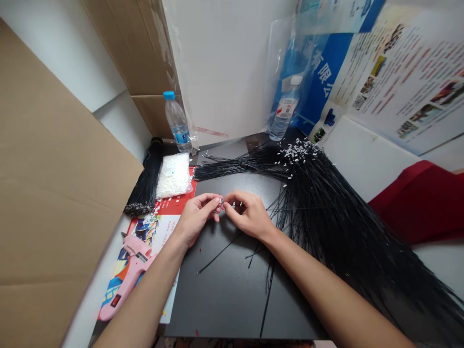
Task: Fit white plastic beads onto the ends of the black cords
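Note:
My left hand (198,215) and my right hand (249,213) meet over the middle of the dark table, fingertips almost touching. Between thumb and forefinger, the left one pinches a tiny whitish piece (221,201), largely covered by the fingers. The right one pinches a thin black wire (272,209) near its end; the rest trails off to the right. Beyond my right hand spreads a large heap of black wires (326,217), with many small white tips (299,151) at its far end. A few loose black wires (219,253) lie below my hands.
A bag of white pieces (174,175) and a black wire bundle (147,179) lie at left. A pink glue gun (128,275) rests on a printed sheet (170,251). Two bottles, blue-capped (178,123) and white-capped (286,111), stand behind. Cardboard (54,193) borders the left.

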A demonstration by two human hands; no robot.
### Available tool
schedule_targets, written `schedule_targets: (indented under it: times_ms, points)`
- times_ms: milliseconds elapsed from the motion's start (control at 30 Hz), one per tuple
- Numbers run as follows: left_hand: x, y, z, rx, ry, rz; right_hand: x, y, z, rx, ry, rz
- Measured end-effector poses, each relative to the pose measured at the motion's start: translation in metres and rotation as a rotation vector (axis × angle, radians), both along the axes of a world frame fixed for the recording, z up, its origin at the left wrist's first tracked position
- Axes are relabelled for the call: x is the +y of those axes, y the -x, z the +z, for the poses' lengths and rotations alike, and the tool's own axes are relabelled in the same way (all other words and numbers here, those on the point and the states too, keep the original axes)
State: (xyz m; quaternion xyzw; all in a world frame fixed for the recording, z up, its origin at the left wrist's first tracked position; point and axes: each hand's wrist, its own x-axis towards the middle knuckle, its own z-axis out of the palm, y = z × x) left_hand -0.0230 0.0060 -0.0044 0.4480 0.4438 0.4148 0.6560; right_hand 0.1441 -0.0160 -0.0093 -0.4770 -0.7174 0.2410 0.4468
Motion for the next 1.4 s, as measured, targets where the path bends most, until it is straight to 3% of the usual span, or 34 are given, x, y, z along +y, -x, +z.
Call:
schedule_targets:
  times_ms: [533,967,1400]
  points:
    - [-0.0012,0.0001,0.0026,0.03,-0.019,-0.01,-0.0002,-0.0003,-0.0014,-0.01,-0.006,-0.004]
    - [-0.003,-0.0032,0.0037,0.155,-0.137,0.035,-0.0012,-0.0016,-0.0056,-0.192,-0.104,-0.051]
    - [-0.0054,-0.0049,0.0055,0.205,-0.176,0.022,-0.0031,0.0038,-0.0031,-0.083,0.049,-0.09]
